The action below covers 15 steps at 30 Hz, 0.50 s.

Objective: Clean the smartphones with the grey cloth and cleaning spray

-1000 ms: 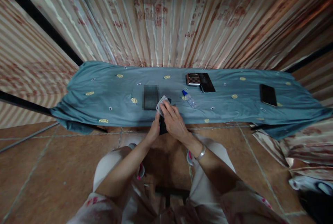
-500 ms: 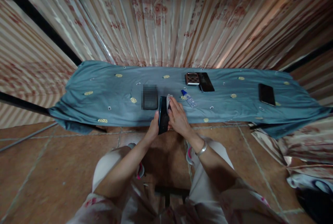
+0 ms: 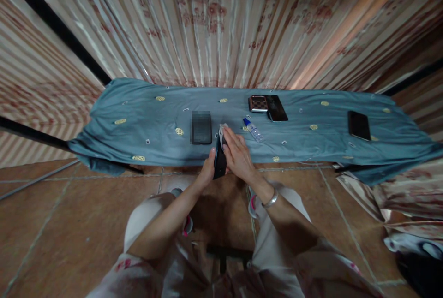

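Note:
A dark smartphone [image 3: 220,164] is held tilted over the front edge of the cloth-covered table, with my left hand [image 3: 208,168] closed around its left side. My right hand [image 3: 238,156] pinches a pale wiping cloth [image 3: 222,130] against the phone's upper right edge; its fingers hide part of the screen. Just right of my right hand lies a clear bottle with a blue cap [image 3: 254,130]. To the left of the phone, a dark flat rectangular object [image 3: 204,128] rests on the table, partly blurred out.
The blue-grey tablecloth [image 3: 162,122] has yellow motifs. At the back lie a checkered case [image 3: 258,104] and a black phone [image 3: 277,108]; another dark phone [image 3: 359,125] lies at the right. Curtains [image 3: 214,26] hang behind, and black poles [image 3: 58,26] slant at both sides.
The phone has turned more edge-on, showing less of its screen. My right hand and the cloth have shifted slightly left and up along its edge. The view has moved a little.

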Motion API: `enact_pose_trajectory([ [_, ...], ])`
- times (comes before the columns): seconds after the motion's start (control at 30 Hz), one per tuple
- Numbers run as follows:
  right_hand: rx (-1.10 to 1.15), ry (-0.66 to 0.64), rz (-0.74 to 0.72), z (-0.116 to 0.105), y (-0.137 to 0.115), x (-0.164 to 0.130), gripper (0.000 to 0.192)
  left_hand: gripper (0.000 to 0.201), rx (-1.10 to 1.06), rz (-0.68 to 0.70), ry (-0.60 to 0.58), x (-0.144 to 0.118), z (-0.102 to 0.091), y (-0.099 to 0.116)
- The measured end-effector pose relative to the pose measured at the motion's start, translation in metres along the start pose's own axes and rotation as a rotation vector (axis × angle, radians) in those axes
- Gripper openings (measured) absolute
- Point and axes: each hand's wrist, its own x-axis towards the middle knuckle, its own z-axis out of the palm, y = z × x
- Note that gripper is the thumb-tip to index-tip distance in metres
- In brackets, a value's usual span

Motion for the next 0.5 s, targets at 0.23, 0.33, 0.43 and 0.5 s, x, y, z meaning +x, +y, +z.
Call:
enact_pose_trajectory([
  [0.23, -0.011, -0.002, 0.040, -0.001, 0.008, 0.001, 0.054, 0.061, 0.118, -0.013, 0.012, -0.001, 0.005, 0.005],
  [0.33, -0.015, 0.003, 0.078, 0.001, 0.014, 0.000, 0.054, 0.069, 0.130, -0.041, -0.026, -0.002, 0.008, 0.010],
  [0.43, -0.017, 0.012, 0.108, 0.003, 0.018, 0.000, 0.053, 0.075, 0.123, -0.061, -0.058, -0.004, 0.011, 0.015],
  [0.5, -0.008, 0.018, 0.124, 0.004, 0.020, -0.001, 0.052, 0.076, 0.107, -0.073, -0.073, -0.004, 0.014, 0.017],
])
